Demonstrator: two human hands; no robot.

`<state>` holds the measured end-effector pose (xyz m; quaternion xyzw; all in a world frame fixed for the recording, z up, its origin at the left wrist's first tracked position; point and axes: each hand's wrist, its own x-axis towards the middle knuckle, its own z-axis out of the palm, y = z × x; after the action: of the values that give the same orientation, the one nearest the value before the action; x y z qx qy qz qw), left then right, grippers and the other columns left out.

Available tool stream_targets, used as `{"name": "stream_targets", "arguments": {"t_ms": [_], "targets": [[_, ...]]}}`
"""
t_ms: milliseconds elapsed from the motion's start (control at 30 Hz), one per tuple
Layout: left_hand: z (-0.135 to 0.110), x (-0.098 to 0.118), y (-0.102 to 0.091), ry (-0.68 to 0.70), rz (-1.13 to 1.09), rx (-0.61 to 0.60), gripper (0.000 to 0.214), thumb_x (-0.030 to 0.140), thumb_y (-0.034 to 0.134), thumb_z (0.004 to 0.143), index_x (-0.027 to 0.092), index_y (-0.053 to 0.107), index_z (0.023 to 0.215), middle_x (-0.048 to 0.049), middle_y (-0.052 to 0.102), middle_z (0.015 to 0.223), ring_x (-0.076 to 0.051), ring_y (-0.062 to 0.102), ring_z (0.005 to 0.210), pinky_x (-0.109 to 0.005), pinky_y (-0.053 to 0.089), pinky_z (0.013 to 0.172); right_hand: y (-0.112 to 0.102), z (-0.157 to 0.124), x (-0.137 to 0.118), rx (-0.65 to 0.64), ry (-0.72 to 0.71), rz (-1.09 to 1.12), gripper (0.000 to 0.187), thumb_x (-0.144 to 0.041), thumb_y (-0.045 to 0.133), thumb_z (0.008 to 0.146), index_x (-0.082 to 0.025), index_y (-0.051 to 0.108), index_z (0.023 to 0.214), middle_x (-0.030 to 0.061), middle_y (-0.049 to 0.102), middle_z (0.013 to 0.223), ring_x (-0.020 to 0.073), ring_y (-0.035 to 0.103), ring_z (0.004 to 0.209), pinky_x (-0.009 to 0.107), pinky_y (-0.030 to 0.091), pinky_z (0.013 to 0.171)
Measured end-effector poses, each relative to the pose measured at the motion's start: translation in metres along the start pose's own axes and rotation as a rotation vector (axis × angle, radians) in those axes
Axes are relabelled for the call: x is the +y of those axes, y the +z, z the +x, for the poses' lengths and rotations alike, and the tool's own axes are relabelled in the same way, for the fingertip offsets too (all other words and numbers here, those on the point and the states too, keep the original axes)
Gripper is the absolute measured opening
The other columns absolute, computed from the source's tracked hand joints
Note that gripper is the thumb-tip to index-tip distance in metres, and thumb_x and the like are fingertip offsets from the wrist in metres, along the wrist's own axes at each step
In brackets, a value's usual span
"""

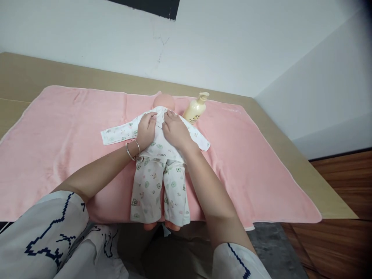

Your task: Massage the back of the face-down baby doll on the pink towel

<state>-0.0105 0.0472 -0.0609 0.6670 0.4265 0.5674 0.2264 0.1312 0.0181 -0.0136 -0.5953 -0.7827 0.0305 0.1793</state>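
A baby doll lies on its back, its round head (164, 101) toward the wall. It wears a white long-sleeved shirt (159, 145) and matching trousers (147, 190), both with small animal prints. My left hand (147, 128), with bangles at the wrist, rests on one side of the shirt's chest, fingers bent around the cloth near the neckline. Opposite it, my right hand (176, 130) has its curled fingers on the upper front of the shirt. A crease runs through the cloth between both hands. The sleeves spread out to either side, and the doll's feet (172, 226) poke out of the trouser legs.
Under the doll is a pink blanket (72, 155) spread over a wooden table (290, 149). A cream pump bottle (195, 109) stands just right of the doll's head. A white wall (215, 50) rises behind the table. Wooden panels (345, 186) show at the right.
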Motion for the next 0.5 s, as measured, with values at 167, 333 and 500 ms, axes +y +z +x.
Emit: {"name": "stream_targets", "arguments": {"t_ms": [167,333,500], "targets": [[0.000,0.001,0.000,0.047,0.056,-0.032,0.035,0.037,0.034,0.101,0.020,0.064,0.105,-0.0096,0.071,0.113,-0.022,0.063,0.112,-0.040,0.047,0.105,0.000,0.004,0.015,0.038,0.134,0.054,0.056,-0.034,0.031,0.102,-0.004,0.045,0.147,0.0209,0.044,0.155,0.0323,0.037,0.148,0.054,0.026,0.122],[0.002,-0.002,0.001,0.069,0.098,-0.041,0.034,0.033,0.033,0.101,0.021,0.064,0.100,-0.0090,0.072,0.108,-0.023,0.063,0.107,-0.040,0.048,0.101,-0.003,-0.004,-0.012,0.036,-0.010,0.001,0.050,-0.022,0.038,0.096,-0.008,0.054,0.141,0.0162,0.049,0.152,0.0321,0.040,0.146,0.051,0.027,0.123],[0.002,-0.001,0.001,0.089,0.123,-0.049,0.029,0.027,0.037,0.098,0.019,0.065,0.100,-0.0097,0.072,0.110,-0.022,0.063,0.109,-0.039,0.046,0.104,-0.001,0.001,0.002,0.032,0.116,0.124,0.051,-0.035,0.036,0.100,-0.012,0.050,0.144,0.0144,0.046,0.156,0.0299,0.037,0.148,0.053,0.026,0.123]]}}
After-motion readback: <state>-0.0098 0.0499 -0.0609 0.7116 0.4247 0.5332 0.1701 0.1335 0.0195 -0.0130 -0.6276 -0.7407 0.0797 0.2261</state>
